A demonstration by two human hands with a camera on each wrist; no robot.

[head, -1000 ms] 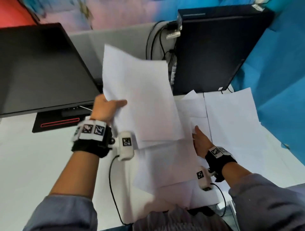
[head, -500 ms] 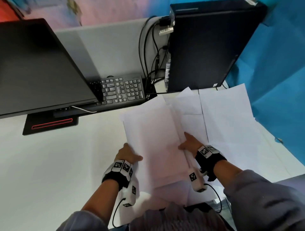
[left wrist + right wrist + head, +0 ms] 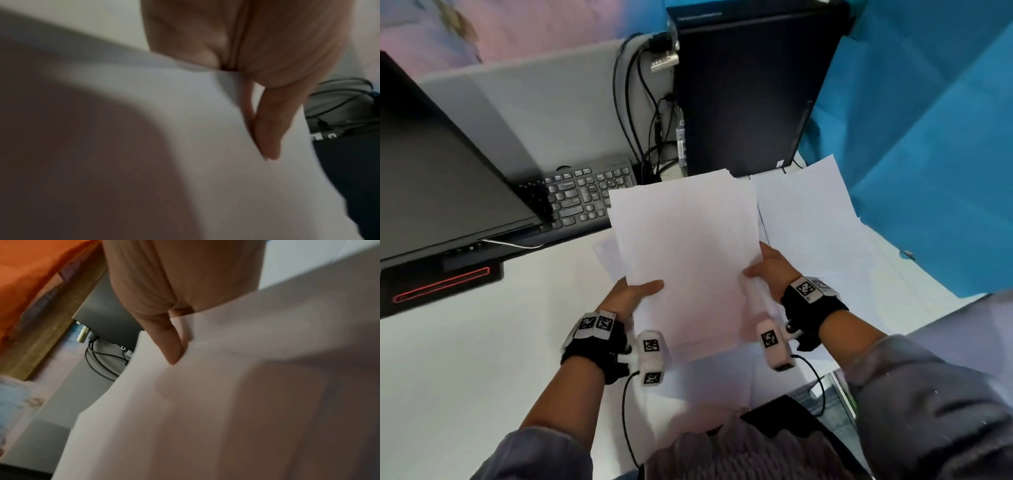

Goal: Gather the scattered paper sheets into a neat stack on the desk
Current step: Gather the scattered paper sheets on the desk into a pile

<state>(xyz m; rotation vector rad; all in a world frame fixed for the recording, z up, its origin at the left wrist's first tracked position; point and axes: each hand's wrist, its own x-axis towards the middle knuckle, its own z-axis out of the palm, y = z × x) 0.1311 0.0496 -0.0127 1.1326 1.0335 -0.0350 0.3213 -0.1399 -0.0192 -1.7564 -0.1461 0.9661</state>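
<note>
- Head view: left hand (image 3: 635, 294) and right hand (image 3: 770, 270) each pinch a side edge of the paper stack (image 3: 688, 253), lifted above the desk (image 3: 465, 359); loose sheets (image 3: 808, 219) lie right.
- Wrist views show only thumbs (image 3: 269, 129) pressed on paper.

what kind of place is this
Most likely an office desk or computer workstation. A monitor and keyboard sit at the back, a black PC tower stands beside them with cables plugged in, and white paper sheets lie over the desk.
</note>
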